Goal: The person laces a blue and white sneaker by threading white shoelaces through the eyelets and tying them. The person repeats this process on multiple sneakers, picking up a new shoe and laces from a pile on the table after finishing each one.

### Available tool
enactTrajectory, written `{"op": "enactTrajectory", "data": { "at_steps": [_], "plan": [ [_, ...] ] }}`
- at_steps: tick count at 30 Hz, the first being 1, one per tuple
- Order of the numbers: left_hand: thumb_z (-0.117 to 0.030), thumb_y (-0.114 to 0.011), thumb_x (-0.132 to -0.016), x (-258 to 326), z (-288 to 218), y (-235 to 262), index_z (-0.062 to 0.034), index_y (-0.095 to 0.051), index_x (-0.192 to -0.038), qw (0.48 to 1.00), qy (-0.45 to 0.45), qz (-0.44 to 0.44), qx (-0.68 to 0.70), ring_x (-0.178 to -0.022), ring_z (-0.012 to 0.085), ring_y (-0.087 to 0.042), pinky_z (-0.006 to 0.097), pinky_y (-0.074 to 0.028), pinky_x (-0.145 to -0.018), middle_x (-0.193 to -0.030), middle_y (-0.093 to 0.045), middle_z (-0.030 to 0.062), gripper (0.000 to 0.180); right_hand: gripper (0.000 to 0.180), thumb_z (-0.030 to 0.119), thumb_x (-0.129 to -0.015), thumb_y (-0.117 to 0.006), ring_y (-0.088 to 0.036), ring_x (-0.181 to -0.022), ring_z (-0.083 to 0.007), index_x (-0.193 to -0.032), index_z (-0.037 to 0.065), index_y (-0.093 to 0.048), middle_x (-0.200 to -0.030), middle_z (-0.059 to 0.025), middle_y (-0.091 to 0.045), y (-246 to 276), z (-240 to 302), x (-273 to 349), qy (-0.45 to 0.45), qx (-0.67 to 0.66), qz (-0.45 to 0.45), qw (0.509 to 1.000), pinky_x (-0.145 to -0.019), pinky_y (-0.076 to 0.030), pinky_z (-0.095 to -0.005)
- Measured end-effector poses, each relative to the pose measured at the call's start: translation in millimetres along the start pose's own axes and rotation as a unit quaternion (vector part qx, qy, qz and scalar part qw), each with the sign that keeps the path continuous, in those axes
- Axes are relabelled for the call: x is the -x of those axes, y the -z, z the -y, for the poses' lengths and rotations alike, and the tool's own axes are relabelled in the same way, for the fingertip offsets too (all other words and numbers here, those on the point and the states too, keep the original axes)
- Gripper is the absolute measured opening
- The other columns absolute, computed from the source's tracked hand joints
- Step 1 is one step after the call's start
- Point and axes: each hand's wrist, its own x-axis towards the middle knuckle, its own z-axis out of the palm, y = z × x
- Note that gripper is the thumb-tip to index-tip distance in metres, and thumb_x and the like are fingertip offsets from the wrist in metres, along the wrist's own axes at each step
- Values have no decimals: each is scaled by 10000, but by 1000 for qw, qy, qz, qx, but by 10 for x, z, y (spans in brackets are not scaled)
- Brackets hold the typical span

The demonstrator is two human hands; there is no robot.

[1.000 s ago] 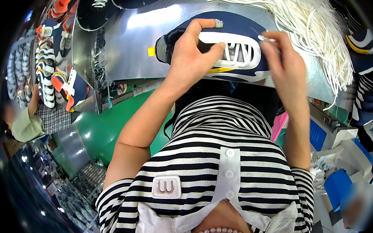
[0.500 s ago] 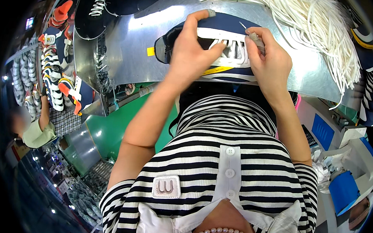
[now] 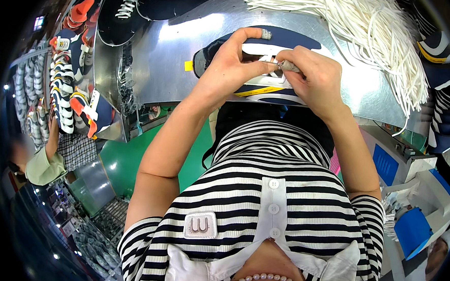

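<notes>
From my station I saw the tabletop (image 3: pixel 163 61) as smooth, shiny metal, throwing back a hard white glare. The shoe (image 3: pixel 294 38) looked matt and cloth-like in its navy part, with a smoother white panel (image 3: pixel 260 48) around the opening. I took the heap of laces (image 3: pixel 368 36) for soft woven cord, dull on the surface. The greyish wrap (image 3: pixel 266 34) on a fingertip of the left hand (image 3: pixel 230 64) appeared rough. I made out ribbed knit cloth in the striped shirt (image 3: pixel 232 202), glossy plastic-like buttons (image 3: pixel 274 208), lustrous necklace beads (image 3: pixel 263 276) and a slick, reflective green floor (image 3: pixel 130 161)
</notes>
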Motion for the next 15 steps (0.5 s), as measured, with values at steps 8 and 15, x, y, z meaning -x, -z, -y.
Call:
{"op": "enactTrajectory", "data": {
  "at_steps": [8,15],
  "plan": [
    [-243,-714,-901,-199,51,-106,-10,-443,-1335,998,-26,-58,21,-810,112,-596,262,-501,-728,-941,-669,97,562,281,28,-647,-721,-622,-608,-195,-901,118,-644,-735,-1,-630,101,646,114,43,-244,93,964,-534,-470,-315],
    [-242,-568,-981,-92,-66,-21,8,-388,-1359,986,-76,-28,-147,-937,274,-688,336,-515,-817,-979,-693,219,487,154,45,-854,-706,-579,-592,-80,-1008,43,-699,-811,-38,-677,-58,285,300,-192,-209,-13,959,-505,-436,-223]
  ]
}}
